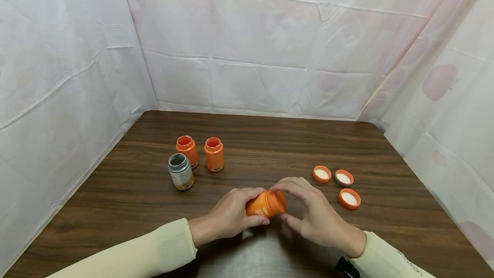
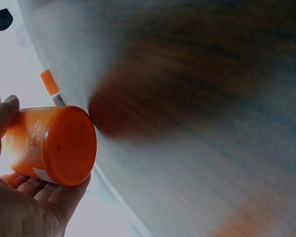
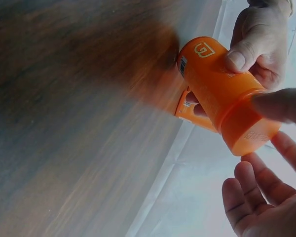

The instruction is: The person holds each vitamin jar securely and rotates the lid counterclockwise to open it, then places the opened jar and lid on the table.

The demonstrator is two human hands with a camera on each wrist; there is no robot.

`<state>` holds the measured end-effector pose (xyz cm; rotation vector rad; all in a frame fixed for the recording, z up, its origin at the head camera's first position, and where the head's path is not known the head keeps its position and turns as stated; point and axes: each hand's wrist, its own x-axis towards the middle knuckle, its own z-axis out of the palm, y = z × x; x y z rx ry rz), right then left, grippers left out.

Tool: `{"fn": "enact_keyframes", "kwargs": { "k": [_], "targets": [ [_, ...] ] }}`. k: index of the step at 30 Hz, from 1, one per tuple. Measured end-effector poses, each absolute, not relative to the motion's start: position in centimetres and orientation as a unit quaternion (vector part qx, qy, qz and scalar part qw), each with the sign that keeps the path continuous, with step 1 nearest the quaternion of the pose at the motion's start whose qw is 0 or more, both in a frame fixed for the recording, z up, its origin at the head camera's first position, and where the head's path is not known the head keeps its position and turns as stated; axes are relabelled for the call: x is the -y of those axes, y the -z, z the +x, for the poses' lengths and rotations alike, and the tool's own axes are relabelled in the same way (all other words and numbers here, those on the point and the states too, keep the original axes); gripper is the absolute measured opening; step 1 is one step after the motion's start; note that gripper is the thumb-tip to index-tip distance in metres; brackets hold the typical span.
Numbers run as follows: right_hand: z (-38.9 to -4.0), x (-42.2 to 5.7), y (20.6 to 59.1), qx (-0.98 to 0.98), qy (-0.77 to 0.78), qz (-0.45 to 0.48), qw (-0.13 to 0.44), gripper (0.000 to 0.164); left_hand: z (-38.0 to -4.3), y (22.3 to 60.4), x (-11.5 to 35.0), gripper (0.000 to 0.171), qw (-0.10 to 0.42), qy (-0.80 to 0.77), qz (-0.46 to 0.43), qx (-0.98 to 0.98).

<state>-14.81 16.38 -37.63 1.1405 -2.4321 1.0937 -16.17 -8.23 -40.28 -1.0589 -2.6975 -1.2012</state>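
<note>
My left hand [image 1: 231, 211] grips an orange plastic bottle [image 1: 257, 206] round its body, thumb on one side and fingers on the other. The bottle is tilted, with its orange screw cap [image 1: 277, 202] facing my right hand [image 1: 312, 209]. In the right wrist view, the thumb and fingertips of that hand curve round the cap [image 3: 246, 131] at its edge. The cap sits on the bottle's neck. White print shows on the bottle [image 2: 29, 136] in the left wrist view, where its round base faces the camera.
Two uncapped orange bottles, one behind [image 1: 189, 151] and one to the right [image 1: 214, 155], stand near an uncapped grey bottle [image 1: 181, 175] at left. On the right, three caps lie white liner up: an orange cap [image 1: 321, 174], a grey-sided cap [image 1: 343, 178] and another orange cap [image 1: 349, 199].
</note>
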Motion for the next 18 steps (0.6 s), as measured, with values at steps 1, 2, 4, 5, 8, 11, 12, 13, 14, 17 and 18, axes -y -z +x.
{"fn": "enact_keyframes", "kwargs": {
  "k": [1,2,4,5,8,11,12,13,14,17,18],
  "targets": [
    [-14.79,-16.35,37.63,0.835,-0.373,0.385,0.123,0.065,-16.16,40.28,8.23,0.040,0.003,0.383,-0.337,0.860],
    [-14.77,-16.30,37.63,0.839,-0.372,0.378,0.126,0.062,-16.17,40.29,8.24,0.039,0.002,0.383,-0.336,0.860],
    [-14.74,-16.18,37.68,0.849,-0.367,0.357,0.132,0.054,-16.18,40.30,8.24,0.038,0.001,0.385,-0.335,0.860],
    [-14.72,-16.12,37.71,0.856,-0.363,0.343,0.134,0.050,-16.19,40.30,8.23,0.038,-0.001,0.387,-0.334,0.860],
    [-14.64,-15.99,37.75,0.876,-0.360,0.296,0.125,0.040,-16.19,40.32,8.21,0.038,-0.005,0.390,-0.334,0.858],
    [-14.57,-15.95,37.78,0.888,-0.363,0.262,0.106,0.034,-16.18,40.33,8.19,0.039,-0.006,0.390,-0.334,0.858],
    [-14.56,-15.93,37.79,0.890,-0.365,0.255,0.101,0.033,-16.17,40.33,8.19,0.039,-0.005,0.390,-0.334,0.858],
    [-14.56,-15.92,37.81,0.891,-0.365,0.251,0.097,0.033,-16.17,40.34,8.19,0.039,-0.005,0.390,-0.334,0.858],
    [-14.57,-15.91,37.84,0.892,-0.366,0.248,0.095,0.032,-16.17,40.34,8.20,0.039,-0.005,0.390,-0.333,0.858],
    [-14.61,-15.85,37.92,0.892,-0.368,0.246,0.088,0.033,-16.16,40.34,8.21,0.039,-0.003,0.390,-0.333,0.858],
    [-14.63,-15.82,37.94,0.892,-0.370,0.246,0.085,0.033,-16.16,40.34,8.21,0.039,-0.003,0.391,-0.333,0.858]
  ]
}}
